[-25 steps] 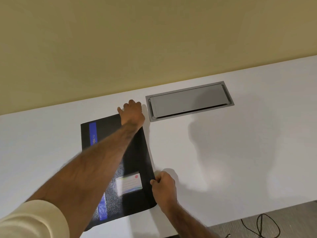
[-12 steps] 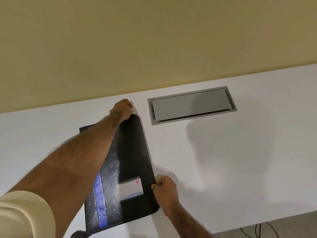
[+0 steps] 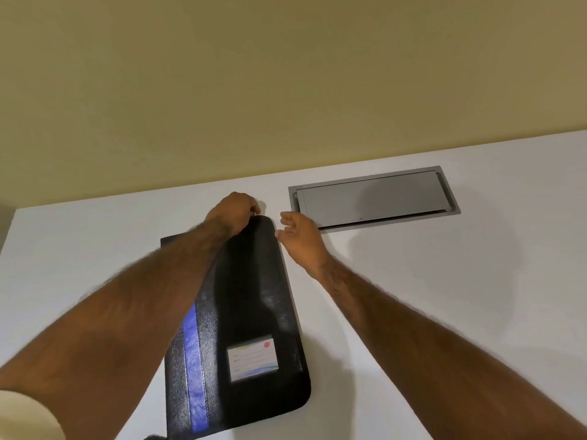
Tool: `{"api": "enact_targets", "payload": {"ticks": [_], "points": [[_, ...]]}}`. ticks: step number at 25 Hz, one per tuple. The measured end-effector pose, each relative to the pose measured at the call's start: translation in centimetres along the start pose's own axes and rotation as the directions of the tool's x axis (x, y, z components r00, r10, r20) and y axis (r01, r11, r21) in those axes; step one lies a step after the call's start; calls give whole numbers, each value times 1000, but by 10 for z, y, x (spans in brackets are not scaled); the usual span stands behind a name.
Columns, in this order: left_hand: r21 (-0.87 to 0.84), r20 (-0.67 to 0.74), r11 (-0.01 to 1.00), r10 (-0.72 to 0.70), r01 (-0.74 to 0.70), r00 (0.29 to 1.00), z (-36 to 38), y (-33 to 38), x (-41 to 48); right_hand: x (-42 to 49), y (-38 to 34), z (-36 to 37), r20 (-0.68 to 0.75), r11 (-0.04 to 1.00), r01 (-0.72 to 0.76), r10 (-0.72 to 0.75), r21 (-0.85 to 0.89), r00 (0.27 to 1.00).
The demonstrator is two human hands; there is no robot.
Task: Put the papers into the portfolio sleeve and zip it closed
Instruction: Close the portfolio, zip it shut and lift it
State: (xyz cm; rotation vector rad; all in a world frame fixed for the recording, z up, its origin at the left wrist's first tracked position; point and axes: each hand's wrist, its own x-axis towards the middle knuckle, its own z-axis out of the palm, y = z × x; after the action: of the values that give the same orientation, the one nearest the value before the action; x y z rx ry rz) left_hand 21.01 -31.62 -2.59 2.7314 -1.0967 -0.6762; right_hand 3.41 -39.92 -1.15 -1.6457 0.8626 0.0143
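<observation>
So the black leather-look portfolio sleeve (image 3: 247, 312) with the blue stripe (image 3: 193, 360) down it lies flat on the white table (image 3: 444, 281), long side running away from the person, right in front of them; no papers showing anywhere, so my guess is they're inside and this is the zipping part. The left hand (image 3: 233, 211) is at the sleeve's far corner, fingers curled tight together, pinching something small and dark at the edge; I reckon that's the zip pull, but it's too tiny to swear to. The right hand (image 3: 301, 236) sits just beside the far right edge, fingers loose and spread apart, holding nothing; can't tell if the thumb touches the edge.

How I'd do it: lay that right hand flat on the cover near the corner so the sleeve doesn't skid or buckle; pull along the line of the teeth, not upward; go slow round the rounded corner, that's where zips snag.

Around it: a small white label card (image 3: 253, 358) on the cover at the near end; a grey rectangular metal cable hatch (image 3: 374, 198) set in the table just past the right hand; plain beige wall (image 3: 286, 74) behind; a cream shirt cuff (image 3: 28, 417) on the left arm.
</observation>
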Motion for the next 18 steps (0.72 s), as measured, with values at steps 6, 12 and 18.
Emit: {"api": "enact_targets", "payload": {"ticks": [6, 12, 18], "points": [[9, -24, 1000, -3, 3, 1000, -1, -6, -3, 37, -11, 15, 26, 997, -68, 67, 24, 997], [101, -98, 995, 30, -20, 995, -1, -5, -9, 49, -21, 15, 119, 974, -206, 217, -96, 969], [174, -153, 983, 88, -60, 984, -2, -7, -10, 53, -23, 14, 123, 959, -283, 280, 0, 952]]}}
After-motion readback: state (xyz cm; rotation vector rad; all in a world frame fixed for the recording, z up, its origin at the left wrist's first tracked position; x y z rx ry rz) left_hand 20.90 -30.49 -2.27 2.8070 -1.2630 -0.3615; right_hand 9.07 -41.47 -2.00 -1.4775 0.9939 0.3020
